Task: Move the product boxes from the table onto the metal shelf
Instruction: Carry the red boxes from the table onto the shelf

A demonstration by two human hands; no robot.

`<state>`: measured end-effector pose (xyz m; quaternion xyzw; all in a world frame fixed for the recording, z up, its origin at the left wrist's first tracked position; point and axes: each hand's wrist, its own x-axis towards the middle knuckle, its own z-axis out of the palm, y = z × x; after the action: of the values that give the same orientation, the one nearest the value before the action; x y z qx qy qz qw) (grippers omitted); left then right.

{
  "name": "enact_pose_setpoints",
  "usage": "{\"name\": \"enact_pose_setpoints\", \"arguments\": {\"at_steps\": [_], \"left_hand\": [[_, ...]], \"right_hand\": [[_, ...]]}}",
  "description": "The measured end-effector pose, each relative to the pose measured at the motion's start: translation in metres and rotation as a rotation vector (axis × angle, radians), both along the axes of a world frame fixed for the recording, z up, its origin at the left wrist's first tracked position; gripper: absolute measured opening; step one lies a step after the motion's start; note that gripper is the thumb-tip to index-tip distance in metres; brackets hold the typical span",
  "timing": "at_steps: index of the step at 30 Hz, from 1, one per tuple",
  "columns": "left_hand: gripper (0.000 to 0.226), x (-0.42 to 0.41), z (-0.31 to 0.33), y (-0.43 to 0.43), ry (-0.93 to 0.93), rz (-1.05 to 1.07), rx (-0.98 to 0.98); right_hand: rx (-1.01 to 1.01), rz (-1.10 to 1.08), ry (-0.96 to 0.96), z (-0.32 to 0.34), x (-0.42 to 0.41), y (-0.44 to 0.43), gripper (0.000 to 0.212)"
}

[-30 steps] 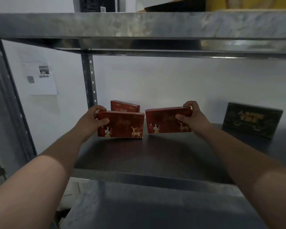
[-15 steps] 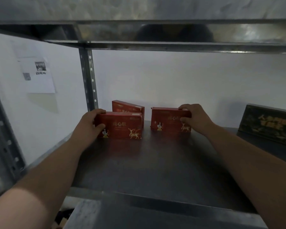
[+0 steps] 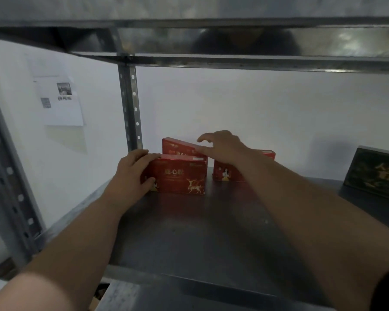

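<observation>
Red cardboard marks the task's things: three boxes already stand on the shelf (image 3: 211,239), near its back, at about twelve o'clock from the middle of its dark board. At ten o'clock in the view a paper (image 3: 61,104) hangs, and a punched post (image 3: 130,108) rises just behind the boxes.

The left hand (image 3: 130,176) grips the left end of the front box (image 3: 180,176), with fingers curled over its top corner and the thumb on its printed face. I judge that it steadies this box upright while the row is put in order. The box stands on its long edge, its long axis runs from nine to three o'clock, and its deer picture faces the person.

Just behind it the back box (image 3: 177,147) leans. Its top edge slopes down toward three o'clock, so its long axis is tilted. The right hand (image 3: 220,147) hovers over that box with fingers spread and a little bent, holding nothing; whether a fingertip touches the edge I cannot tell. Probably it reaches to straighten the leaning one.

At three o'clock from the front box the third box (image 3: 226,175) stands free, face forward, partly hidden by the right forearm (image 3: 301,209). Far toward three o'clock a dark box (image 3: 375,173) stands well apart.
</observation>
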<state>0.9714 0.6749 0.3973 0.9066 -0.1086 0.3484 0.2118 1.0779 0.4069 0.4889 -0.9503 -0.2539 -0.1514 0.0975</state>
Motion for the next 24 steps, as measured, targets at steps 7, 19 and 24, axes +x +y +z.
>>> {"name": "enact_pose_setpoints", "arguments": {"at_steps": [7, 19, 24], "left_hand": [[0.067, -0.001, -0.001, 0.000, 0.011, 0.015, 0.026], [0.078, -0.002, 0.001, -0.005, -0.001, 0.040, 0.146], [0.073, -0.004, 0.003, -0.007, -0.012, 0.048, 0.162]], "right_hand": [[0.010, 0.024, 0.127, 0.007, 0.022, 0.029, 0.030], [0.105, 0.055, 0.135, 0.010, 0.015, -0.001, 0.047], [-0.132, -0.082, 0.145, 0.012, 0.004, -0.047, 0.060]]}}
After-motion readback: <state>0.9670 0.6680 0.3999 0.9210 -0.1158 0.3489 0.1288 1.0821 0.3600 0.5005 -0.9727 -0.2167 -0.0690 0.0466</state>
